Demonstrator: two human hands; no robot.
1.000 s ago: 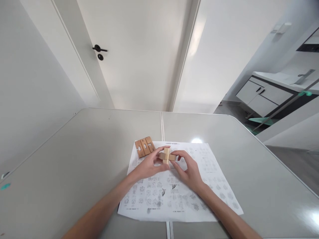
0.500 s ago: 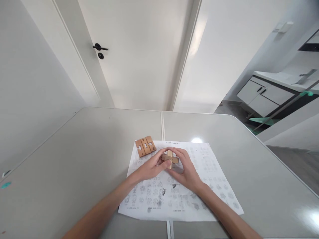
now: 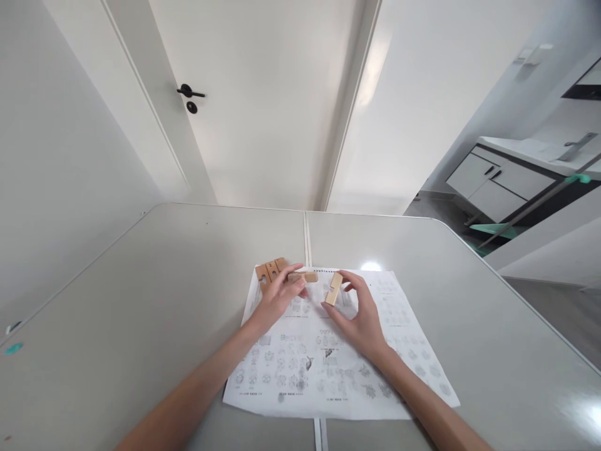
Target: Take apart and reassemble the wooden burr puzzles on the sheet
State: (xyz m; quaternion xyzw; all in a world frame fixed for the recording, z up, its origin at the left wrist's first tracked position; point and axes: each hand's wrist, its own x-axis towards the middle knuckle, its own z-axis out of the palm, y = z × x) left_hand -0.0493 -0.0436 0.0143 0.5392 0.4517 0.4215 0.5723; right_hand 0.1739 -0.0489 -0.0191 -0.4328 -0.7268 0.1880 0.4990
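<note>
My left hand (image 3: 277,297) pinches a notched wooden puzzle bar (image 3: 303,276), held level above the printed sheet (image 3: 328,363). My right hand (image 3: 359,313) grips a second notched wooden bar (image 3: 333,289), tilted upright between thumb and fingers. The two bars are apart by a small gap. Behind my left hand, several more wooden puzzle pieces (image 3: 268,270) lie side by side at the sheet's far left corner, partly hidden by my fingers.
The sheet lies on a grey table (image 3: 141,300) with a seam down its middle. Beyond the table's far edge stands a white door with a black handle (image 3: 189,93). A cabinet and a green-tipped pole (image 3: 530,203) are at the right.
The crossed wooden assembly held by both hands has come apart. My left hand moved left with one bar, my right hand moved right with the other.
</note>
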